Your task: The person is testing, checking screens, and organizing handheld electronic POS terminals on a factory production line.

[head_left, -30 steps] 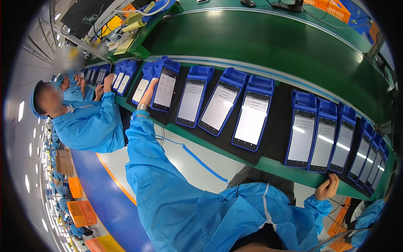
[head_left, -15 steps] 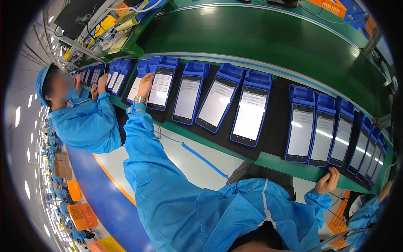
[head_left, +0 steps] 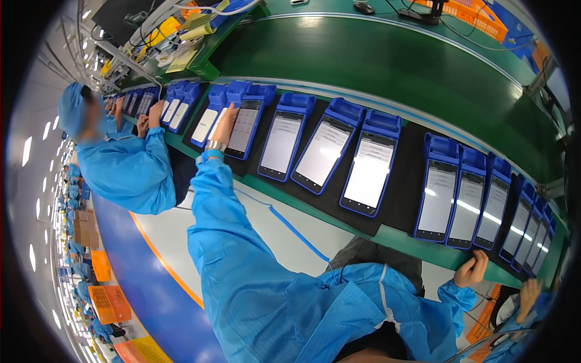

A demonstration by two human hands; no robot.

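My left hand (head_left: 224, 127) reaches out to a blue-cased handheld terminal (head_left: 247, 130) with a grid of icons on its dim screen. Its stretched fingers lie along the left edge of that terminal, which rests on the bench; some fingertips are hidden. Just left of this hand lie two more terminals (head_left: 206, 126) with pale screens. Loosely curled, my right hand (head_left: 471, 269) rests at the bench's front edge, below a lit terminal (head_left: 491, 206). No object shows in it.
Three lit terminals (head_left: 368, 172) lie on a black mat (head_left: 396, 181) in the middle, with several more at the right. A green bench (head_left: 363, 57) runs behind. At the left sits a co-worker (head_left: 124, 175) in blue; another person's blurred hand (head_left: 529, 299) shows at lower right.
The terminal at my left hand has gone from a bright screen to a dim one. My left hand stays at its edge. The view has shifted slightly, and a person's hand appears at lower right.
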